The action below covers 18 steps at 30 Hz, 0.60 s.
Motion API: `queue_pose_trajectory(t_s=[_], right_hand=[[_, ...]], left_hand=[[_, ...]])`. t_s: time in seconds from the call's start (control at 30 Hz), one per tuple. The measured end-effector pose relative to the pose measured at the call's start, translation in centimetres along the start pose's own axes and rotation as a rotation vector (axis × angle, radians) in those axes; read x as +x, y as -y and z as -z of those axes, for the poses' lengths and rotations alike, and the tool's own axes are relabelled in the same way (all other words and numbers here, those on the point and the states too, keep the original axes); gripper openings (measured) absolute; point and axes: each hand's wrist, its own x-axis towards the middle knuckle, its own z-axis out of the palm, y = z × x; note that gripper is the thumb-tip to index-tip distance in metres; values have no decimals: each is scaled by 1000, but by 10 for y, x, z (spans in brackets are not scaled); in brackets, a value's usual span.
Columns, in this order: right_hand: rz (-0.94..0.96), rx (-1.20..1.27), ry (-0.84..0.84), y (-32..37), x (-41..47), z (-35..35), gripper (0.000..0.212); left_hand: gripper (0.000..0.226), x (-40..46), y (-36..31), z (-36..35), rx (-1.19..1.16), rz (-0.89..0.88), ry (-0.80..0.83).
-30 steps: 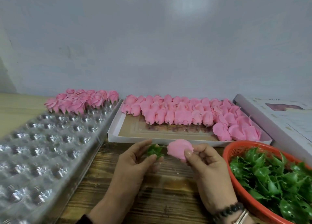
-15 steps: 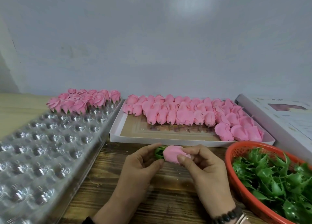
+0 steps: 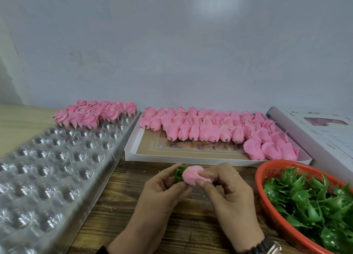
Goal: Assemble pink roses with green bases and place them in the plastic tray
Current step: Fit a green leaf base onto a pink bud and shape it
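Rose point(image 3: 192, 176) and green base point(image 3: 179, 174) in both hands

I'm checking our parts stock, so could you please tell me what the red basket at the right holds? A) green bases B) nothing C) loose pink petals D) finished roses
A: the red basket is piled with spiky green bases, while the finished roses stand in the clear plastic tray at the left.
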Motion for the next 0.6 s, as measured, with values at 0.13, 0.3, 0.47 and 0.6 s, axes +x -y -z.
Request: queue_pose_trajectory(t_s=[0.13, 0.3, 0.47, 0.6], right_hand=[[52, -30, -4, -1, 0, 1, 30], [80, -45, -36, -2, 0, 0, 31], [78, -50, -39, -4, 1, -1, 22], [75, -2, 11, 0, 0, -1, 11]], left_hand=[[54, 1, 1, 0, -17, 12, -17], [53, 0, 2, 0, 53, 18, 17], [45, -1, 3, -3, -2, 28, -24], [42, -1, 1, -4, -72, 38, -55]])
